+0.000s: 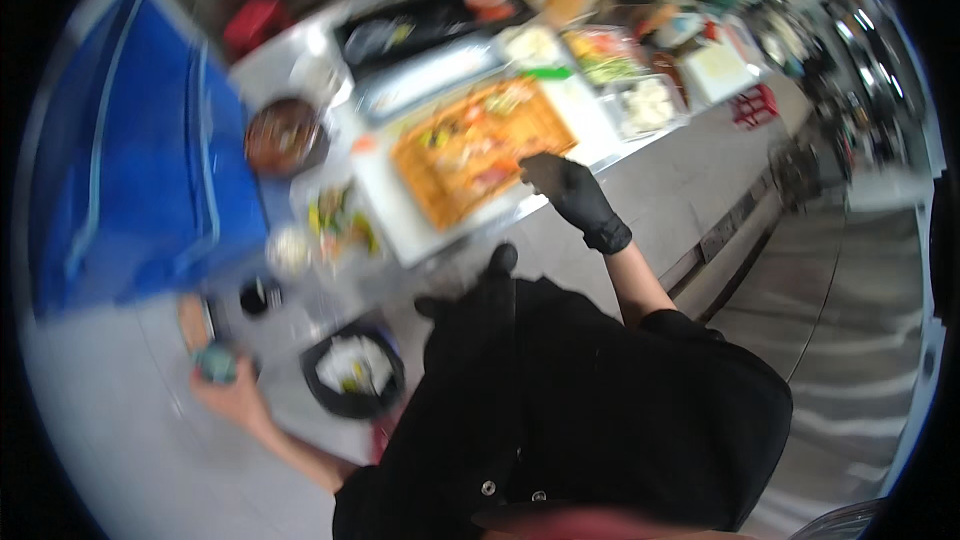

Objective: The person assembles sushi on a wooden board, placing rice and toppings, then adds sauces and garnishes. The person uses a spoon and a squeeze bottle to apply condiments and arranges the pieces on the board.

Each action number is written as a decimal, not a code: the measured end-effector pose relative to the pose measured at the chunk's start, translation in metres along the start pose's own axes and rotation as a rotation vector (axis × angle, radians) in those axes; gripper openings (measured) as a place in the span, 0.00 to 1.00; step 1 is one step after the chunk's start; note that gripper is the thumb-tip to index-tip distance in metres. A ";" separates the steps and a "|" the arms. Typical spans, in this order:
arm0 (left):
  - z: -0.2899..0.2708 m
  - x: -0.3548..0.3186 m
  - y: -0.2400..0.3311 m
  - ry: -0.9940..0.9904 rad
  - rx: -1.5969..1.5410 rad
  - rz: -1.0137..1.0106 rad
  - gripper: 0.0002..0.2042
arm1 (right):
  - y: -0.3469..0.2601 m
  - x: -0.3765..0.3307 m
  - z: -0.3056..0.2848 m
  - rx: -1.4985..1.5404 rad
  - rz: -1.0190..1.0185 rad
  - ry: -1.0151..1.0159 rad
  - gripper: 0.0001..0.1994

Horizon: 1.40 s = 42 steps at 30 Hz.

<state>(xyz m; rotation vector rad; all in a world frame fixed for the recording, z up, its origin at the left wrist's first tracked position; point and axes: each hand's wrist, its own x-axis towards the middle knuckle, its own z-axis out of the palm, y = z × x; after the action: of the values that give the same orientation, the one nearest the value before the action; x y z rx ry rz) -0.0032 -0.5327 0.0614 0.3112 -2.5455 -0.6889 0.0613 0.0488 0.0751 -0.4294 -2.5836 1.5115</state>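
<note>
My left hand [232, 395], bare, is closed around a small round teal object [216, 364], low on the left beside the table; blur hides its exact kind. My right hand [575, 195] wears a black glove and is over the table's front edge, by the near right side of an orange rectangular tray [432, 202]. Colourful pieces of food [480, 145] lie in that tray, which rests on a white board [385, 210]. Motion smears the gloved fingers, so I cannot make out anything in them.
A brown bowl [285, 137] and a container of vegetables [340, 220] stand left of the board. Several food containers [645, 105] crowd the right and back. A black bin [318, 390] with white contents stands below the table. Blue sheeting [150, 160] covers the far left.
</note>
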 end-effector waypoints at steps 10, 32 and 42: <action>0.065 -0.157 0.238 -0.507 -0.381 0.141 0.47 | -0.019 -0.019 0.152 0.991 0.721 -0.629 0.22; 0.156 -0.027 -0.141 0.035 0.268 0.079 0.43 | -0.128 -0.001 0.337 0.341 -0.301 -0.891 0.21; 0.097 -0.216 -0.034 0.102 -0.279 -0.368 0.18 | -0.179 0.063 0.580 0.371 -0.410 -0.945 0.20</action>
<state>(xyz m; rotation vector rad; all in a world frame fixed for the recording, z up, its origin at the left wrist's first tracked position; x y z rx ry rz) 0.1366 -0.4498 -0.1141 0.7065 -2.2777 -1.1201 -0.1722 -0.4991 -0.0596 1.0200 -2.5326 2.2945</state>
